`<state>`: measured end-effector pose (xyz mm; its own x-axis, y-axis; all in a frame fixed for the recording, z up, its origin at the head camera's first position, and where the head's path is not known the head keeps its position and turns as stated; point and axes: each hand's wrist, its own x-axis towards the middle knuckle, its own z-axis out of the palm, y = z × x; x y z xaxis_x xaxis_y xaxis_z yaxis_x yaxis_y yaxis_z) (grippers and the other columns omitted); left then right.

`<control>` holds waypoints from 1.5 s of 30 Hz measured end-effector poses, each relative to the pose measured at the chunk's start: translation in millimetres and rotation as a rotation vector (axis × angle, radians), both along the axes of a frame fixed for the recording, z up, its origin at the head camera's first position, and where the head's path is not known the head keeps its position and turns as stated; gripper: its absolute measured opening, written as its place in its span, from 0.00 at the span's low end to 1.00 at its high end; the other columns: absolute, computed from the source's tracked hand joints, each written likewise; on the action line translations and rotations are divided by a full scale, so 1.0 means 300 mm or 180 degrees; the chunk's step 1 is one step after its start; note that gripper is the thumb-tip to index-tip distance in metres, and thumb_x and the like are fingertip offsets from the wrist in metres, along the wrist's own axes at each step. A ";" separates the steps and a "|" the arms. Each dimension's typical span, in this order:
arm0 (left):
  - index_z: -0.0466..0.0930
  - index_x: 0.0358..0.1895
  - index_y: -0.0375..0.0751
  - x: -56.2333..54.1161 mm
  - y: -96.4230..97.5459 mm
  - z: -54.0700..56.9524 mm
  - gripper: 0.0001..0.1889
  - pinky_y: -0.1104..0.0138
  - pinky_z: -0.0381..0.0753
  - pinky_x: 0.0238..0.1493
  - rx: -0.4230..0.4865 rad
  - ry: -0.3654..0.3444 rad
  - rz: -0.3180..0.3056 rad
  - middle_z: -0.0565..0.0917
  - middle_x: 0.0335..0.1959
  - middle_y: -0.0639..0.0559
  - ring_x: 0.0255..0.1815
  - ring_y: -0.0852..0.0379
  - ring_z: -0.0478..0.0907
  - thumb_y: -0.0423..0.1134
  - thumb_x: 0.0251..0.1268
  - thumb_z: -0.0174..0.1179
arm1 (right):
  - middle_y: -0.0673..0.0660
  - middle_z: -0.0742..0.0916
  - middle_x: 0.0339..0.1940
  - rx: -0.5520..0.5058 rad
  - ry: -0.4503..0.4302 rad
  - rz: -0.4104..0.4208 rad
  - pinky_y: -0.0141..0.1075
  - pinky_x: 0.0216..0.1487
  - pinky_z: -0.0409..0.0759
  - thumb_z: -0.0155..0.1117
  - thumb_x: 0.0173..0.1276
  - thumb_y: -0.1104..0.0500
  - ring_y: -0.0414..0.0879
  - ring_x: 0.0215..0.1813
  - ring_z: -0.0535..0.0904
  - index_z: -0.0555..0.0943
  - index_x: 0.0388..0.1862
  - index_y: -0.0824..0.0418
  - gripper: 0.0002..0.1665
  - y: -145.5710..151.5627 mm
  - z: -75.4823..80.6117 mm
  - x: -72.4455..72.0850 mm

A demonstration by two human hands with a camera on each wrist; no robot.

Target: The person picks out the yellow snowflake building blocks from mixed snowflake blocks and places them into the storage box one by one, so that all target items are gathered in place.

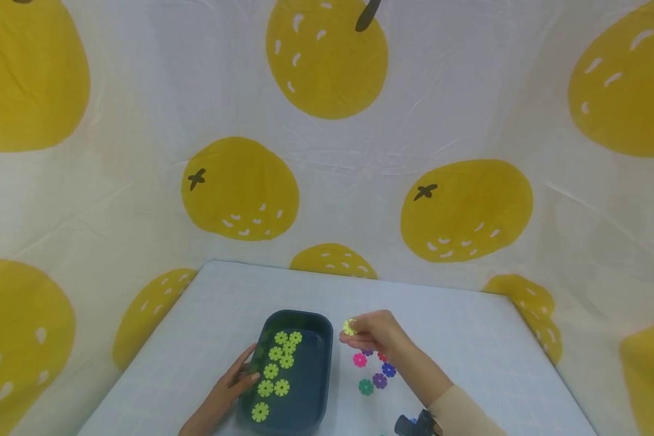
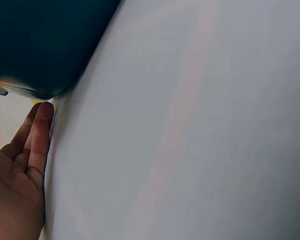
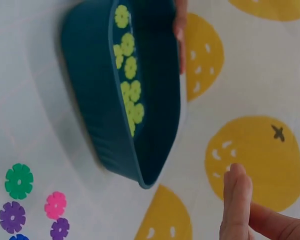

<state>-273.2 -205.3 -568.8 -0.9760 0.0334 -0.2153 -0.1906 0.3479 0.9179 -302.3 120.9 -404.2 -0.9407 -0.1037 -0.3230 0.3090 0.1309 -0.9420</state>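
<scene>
A deep dark teal tray (image 1: 321, 375) stands on the table with several yellow-green notched plastic discs (image 1: 270, 371) in it, mostly along its left side. My left hand (image 1: 231, 381) holds the tray's left edge, thumb over the rim. In the left wrist view, the left fingers (image 2: 39, 140) lie nearly straight against the tray's outer wall. To the right of the tray, my right hand (image 1: 378, 330) is raised above the table, pinching one yellow-green notched disc (image 1: 349, 327) between thumb and fingers. That disc is hidden in the right wrist view.
Loose discs lie right of the tray, below my right hand: pink (image 1: 360, 360), green (image 1: 366, 387), purple (image 1: 379, 380) and blue (image 1: 389, 369), with a red one partly covered. A black device (image 1: 418, 424) sits at my right wrist. Fruit-printed sheeting (image 1: 349, 151) encloses the white table (image 1: 469, 327).
</scene>
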 end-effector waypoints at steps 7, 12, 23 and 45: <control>0.54 0.79 0.61 0.002 -0.002 0.006 0.40 0.43 0.78 0.57 -0.0006 0.0005 -0.0003 0.70 0.68 0.34 0.64 0.38 0.72 0.59 0.66 0.60 | 0.60 0.90 0.38 -0.0041 0.0048 0.0096 0.30 0.40 0.84 0.66 0.70 0.58 0.49 0.41 0.89 0.80 0.52 0.71 0.19 -0.028 0.020 -0.013; 0.54 0.78 0.62 0.006 -0.005 0.011 0.40 0.41 0.76 0.58 -0.0005 -0.0014 0.0004 0.69 0.69 0.34 0.66 0.36 0.70 0.59 0.66 0.61 | 0.61 0.90 0.37 -0.0066 0.0046 0.0182 0.30 0.38 0.84 0.65 0.70 0.59 0.50 0.40 0.90 0.80 0.52 0.72 0.18 -0.055 0.026 -0.016; 0.54 0.78 0.63 0.002 -0.011 0.017 0.40 0.41 0.76 0.59 -0.0011 -0.0004 0.0031 0.66 0.72 0.35 0.69 0.35 0.67 0.59 0.66 0.61 | 0.64 0.90 0.36 -0.0068 0.0000 0.0353 0.30 0.34 0.85 0.64 0.70 0.62 0.51 0.38 0.90 0.81 0.49 0.73 0.15 -0.133 0.002 -0.042; 0.54 0.78 0.63 0.004 -0.006 0.000 0.40 0.40 0.75 0.60 0.0070 0.0044 -0.0044 0.63 0.75 0.36 0.71 0.33 0.64 0.59 0.66 0.60 | 0.64 0.89 0.30 0.0052 -0.0247 0.0480 0.34 0.30 0.86 0.64 0.67 0.67 0.53 0.33 0.90 0.82 0.42 0.73 0.09 -0.242 -0.154 -0.030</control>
<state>-272.1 -207.1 -568.7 -0.9783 0.0514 -0.2009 -0.1732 0.3301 0.9279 -311.3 48.3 -450.3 -0.8871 -0.2359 -0.3968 0.3565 0.1963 -0.9135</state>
